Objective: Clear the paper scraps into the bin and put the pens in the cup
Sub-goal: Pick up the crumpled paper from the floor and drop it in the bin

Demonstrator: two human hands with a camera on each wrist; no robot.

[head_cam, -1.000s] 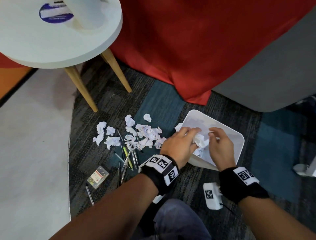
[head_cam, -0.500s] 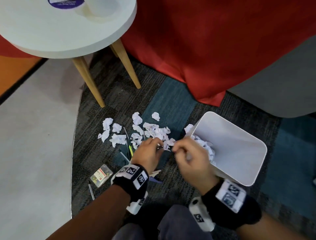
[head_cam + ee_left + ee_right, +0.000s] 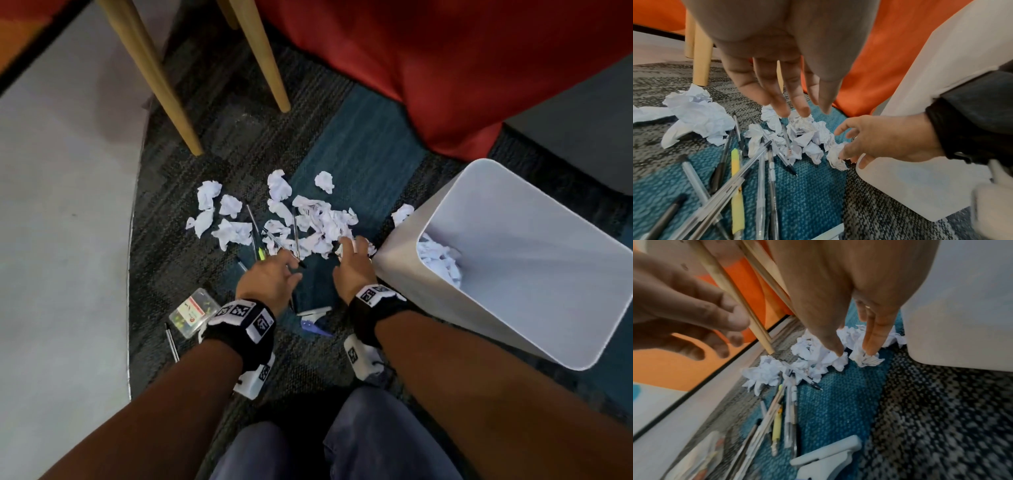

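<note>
Several crumpled white paper scraps (image 3: 318,222) lie in a pile on the carpet, left of the white bin (image 3: 548,329). More scraps (image 3: 440,262) lie inside the bin. Several pens (image 3: 764,162) are spread at the pile's near edge, one of them yellow (image 3: 777,426). My left hand (image 3: 797,110) hovers over the pile with straight, empty fingers. My right hand (image 3: 855,352) reaches down beside the bin wall, its thumb and fingertips touching separate scraps (image 3: 867,360). No cup shows in these views.
Two wooden table legs (image 3: 164,85) stand beyond the pile, with a red cloth (image 3: 445,68) and grey furniture (image 3: 582,137) behind the bin. A clear plastic box (image 3: 193,313), a lone pen (image 3: 171,342) and a white-blue stapler (image 3: 315,320) lie near my wrists.
Both hands left the bin, where they held scraps a second ago, and came back to the pile. They have since spread apart with fingers extended. The view has tilted down.
</note>
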